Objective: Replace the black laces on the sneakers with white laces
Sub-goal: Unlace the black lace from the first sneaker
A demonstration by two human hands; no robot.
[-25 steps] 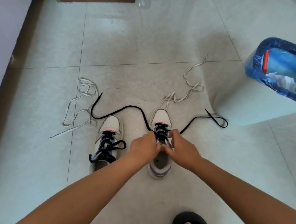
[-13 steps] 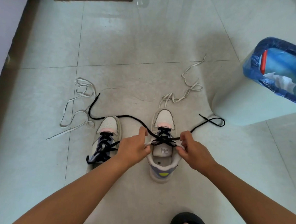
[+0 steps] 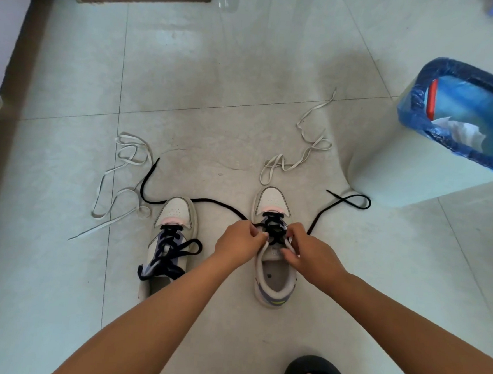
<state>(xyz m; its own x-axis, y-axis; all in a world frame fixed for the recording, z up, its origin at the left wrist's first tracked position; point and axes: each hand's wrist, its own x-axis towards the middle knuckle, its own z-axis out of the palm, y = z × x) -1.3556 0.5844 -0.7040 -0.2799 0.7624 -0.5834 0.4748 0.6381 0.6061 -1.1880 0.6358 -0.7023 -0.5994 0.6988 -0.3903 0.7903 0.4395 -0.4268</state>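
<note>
1. We take the right-hand sneaker [image 3: 273, 247] as our landmark: it stands on the floor with its long axis running straight away from us, toe far, heel near.
2. Both of our hands sit over its lace rows, at mid-length of the shoe; the left hand [image 3: 240, 242] is at its left edge, the right hand [image 3: 308, 251] at its right edge, about equally near.
3. The black lace [image 3: 274, 231] still crosses the rows nearest the toe, directly between our fingertips; its two free ends trail out to either side of the sneaker, so the strands must come out sideways and upward.
4. Our left fingers are pinched together at the lace; the right fingers are curled against the eyelet edge, probably nipping a strand too, though the knuckles hide the contact.
5. Left of our landmark, the other sneaker [image 3: 171, 240] is fully laced in black.
6. The two white laces [image 3: 298, 158] lie loose beyond the toes, untouched.
</note>
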